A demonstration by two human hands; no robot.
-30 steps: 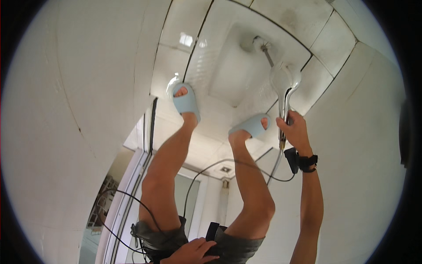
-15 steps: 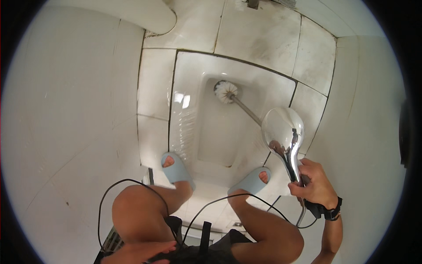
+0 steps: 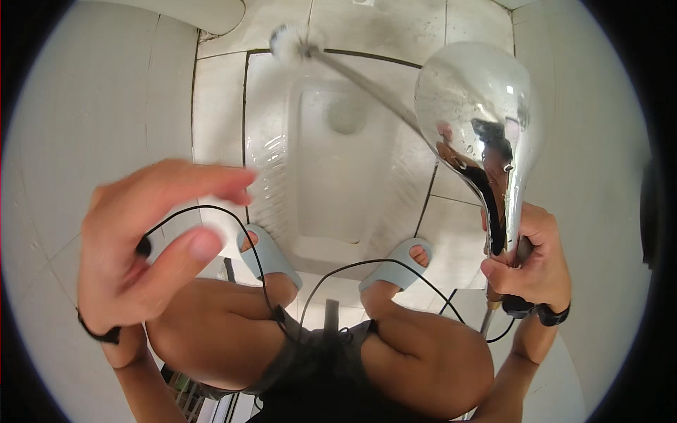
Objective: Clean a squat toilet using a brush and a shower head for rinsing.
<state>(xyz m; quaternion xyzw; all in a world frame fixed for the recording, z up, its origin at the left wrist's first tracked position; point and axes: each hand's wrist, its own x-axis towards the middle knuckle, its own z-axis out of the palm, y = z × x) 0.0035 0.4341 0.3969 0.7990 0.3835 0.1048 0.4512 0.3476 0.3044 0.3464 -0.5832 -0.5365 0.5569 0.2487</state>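
A shiny chrome hand shower (image 3: 471,88) is gripped by its handle in my right hand (image 3: 541,261), and its broad head stands up large in front of me. From behind it a toilet brush (image 3: 370,88) slants out to the upper left; its grey handle runs back toward the same hand, partly hidden by the shower. The white brush head, blurred, hangs over the far edge of the white squat toilet (image 3: 266,127). On the left, my left hand (image 3: 141,240) is raised with thumb and fingers apart, holding nothing.
My feet in light blue slippers (image 3: 273,264) stand at both sides of the toilet's near end. Black cables (image 3: 338,271) loop across my knees. White walls close in left and right, and a white rounded fixture (image 3: 211,14) is at the far left.
The brush has come up out of the toilet bowl, and the hand shower has risen closer to me. My left hand has moved up from my lap with its fingers spreading.
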